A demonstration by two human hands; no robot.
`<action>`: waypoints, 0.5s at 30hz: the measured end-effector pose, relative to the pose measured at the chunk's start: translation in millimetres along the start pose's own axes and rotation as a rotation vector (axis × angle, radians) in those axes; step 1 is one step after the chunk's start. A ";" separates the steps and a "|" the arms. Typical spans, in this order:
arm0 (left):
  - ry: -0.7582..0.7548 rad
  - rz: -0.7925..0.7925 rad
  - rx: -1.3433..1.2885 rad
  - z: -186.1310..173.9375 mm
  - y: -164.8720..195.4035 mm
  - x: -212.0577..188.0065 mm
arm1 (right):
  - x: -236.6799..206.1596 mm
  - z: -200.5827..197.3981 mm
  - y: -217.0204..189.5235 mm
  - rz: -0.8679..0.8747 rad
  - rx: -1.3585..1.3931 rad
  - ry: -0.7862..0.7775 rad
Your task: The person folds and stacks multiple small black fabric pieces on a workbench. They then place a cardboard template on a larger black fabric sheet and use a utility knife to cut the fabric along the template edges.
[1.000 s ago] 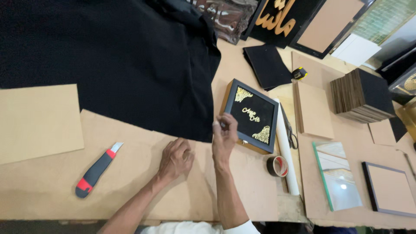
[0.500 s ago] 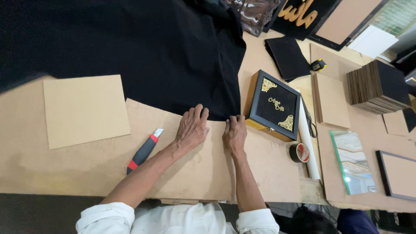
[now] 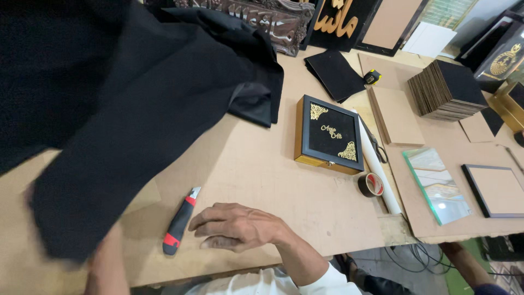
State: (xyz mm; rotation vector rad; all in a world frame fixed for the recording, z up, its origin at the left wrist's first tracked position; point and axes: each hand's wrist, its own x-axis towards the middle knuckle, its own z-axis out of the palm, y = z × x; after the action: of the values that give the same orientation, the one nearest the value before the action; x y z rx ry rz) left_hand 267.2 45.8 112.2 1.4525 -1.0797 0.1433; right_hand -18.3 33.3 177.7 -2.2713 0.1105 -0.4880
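Note:
My right hand (image 3: pixel 234 226) lies on the brown cardboard sheet (image 3: pixel 262 169), fingers slightly apart, holding nothing. A red and black utility knife (image 3: pixel 180 221) lies just left of its fingertips. My left forearm (image 3: pixel 109 265) rises at the lower left under a big black cloth (image 3: pixel 136 109). The cloth is lifted and hangs over the left half of the view. It hides my left hand, which seems to grip its lower edge. A black and gold box (image 3: pixel 330 134) with gold ornaments stands right of the cloth.
A tape roll (image 3: pixel 371 184) and a white paper roll (image 3: pixel 382 180) lie beside the box. Further right are a brown board (image 3: pixel 396 114), a glass pane (image 3: pixel 436 183), a black frame (image 3: pixel 496 191) and a stack of black-topped boards (image 3: pixel 445 90). A folded black cloth piece (image 3: pixel 334 74) lies at the back.
The black cloth has been lifted off the table and swung toward the camera on the left. My left hand left the cardboard and went under it. My right hand moved left, near the knife.

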 end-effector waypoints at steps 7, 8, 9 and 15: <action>0.049 -0.237 0.189 -62.7 -30.9 -7.2 | -8.5 -41.2 67.0 0.423 0.038 0.326; 0.050 -0.259 0.211 -66.4 -31.3 -12.2 | -11.0 -42.2 75.8 0.455 0.060 0.346; 0.052 -0.270 0.222 -65.0 -32.4 -17.0 | -13.3 -41.4 83.9 0.488 0.084 0.366; 0.036 -0.282 0.302 -73.5 -20.1 -35.3 | -20.1 -6.9 106.7 0.624 0.201 0.249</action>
State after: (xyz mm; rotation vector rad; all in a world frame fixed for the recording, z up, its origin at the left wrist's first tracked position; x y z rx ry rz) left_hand 297.8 121.3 91.8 1.8511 -0.8379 0.1341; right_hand -31.5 -39.5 98.0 -1.8414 0.8277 -0.4163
